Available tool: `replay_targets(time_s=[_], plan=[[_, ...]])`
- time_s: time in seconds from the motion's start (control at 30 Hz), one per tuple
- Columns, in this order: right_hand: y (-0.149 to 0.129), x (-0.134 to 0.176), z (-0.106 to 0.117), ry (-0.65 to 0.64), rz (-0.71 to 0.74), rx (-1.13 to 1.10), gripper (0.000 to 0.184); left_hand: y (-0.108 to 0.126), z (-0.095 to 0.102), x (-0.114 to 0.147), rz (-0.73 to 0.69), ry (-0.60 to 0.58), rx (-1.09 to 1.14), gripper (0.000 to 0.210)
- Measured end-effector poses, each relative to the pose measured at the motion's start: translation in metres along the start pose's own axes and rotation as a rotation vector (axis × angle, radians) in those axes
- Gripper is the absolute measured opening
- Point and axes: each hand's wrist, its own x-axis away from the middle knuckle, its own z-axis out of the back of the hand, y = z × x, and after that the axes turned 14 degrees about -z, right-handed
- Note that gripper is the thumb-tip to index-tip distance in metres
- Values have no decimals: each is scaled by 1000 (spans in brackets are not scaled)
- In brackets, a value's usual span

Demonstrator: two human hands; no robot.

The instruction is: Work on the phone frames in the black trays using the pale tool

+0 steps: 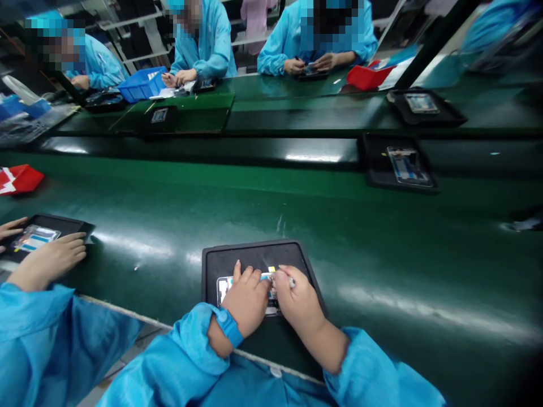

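Both hands over a phone (224, 285) lying in a black tray (254, 257) on the green belt (297, 203). Left hand (246, 299) rests flat, fingers loosely curled, fingertips pressing the phone down. Right hand (297, 302) fingers pinched shut on a thin tool (291, 281), tip just beyond the left fingertips. Neighbour's hand (48, 260) well left, on another tray (63, 226).

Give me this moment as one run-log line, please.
left hand: on phone | right hand: on phone | phone: in black tray
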Motion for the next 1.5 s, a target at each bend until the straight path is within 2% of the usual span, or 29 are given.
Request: replay_targets(time_s=[0.13, 0.23, 0.3, 0.47, 0.57, 0.7, 0.83, 0.97, 1.1, 1.33, 1.43, 1.5], plan=[[-8, -2, -4, -114, 164, 162, 39, -1, 0, 2, -26, -10, 43, 31], [-8, -3, -7, -118, 154, 137, 39, -1, -1, 3, -28, 0, 44, 31], [-6, -3, -6, -66, 34, 45, 37, -1, -2, 2, -11, 16, 34, 24], [-6, -7, 1, 13, -484, -338, 42, -1, -3, 0, 9, 77, 2, 19], [-8, -8, 4, 78, -586, -460, 48, -1, -3, 1, 17, 96, 23, 19], [-8, -7, 2, 71, -592, -481, 52, -7, -2, 4, 58, 126, 124, 19], [-7, -7, 0, 42, -598, -472, 53, -11, 0, -1, 163, 114, 233, 19], [-10, -7, 4, -2, -609, -460, 59, -6, 3, -9, 288, 102, 272, 9], [-11, -8, 11, -20, -617, -385, 58, -1, 0, -13, 322, 71, 271, 10], [-12, -10, 13, -66, -613, -408, 54, 1, -7, -11, 333, 195, 315, 14], [-11, -13, 18, -54, -641, -433, 52, -11, 6, -2, 347, 265, 314, 18], [-7, -17, 26, 4, -654, -454, 48, -26, 19, 9, 452, 302, 213, 21]])
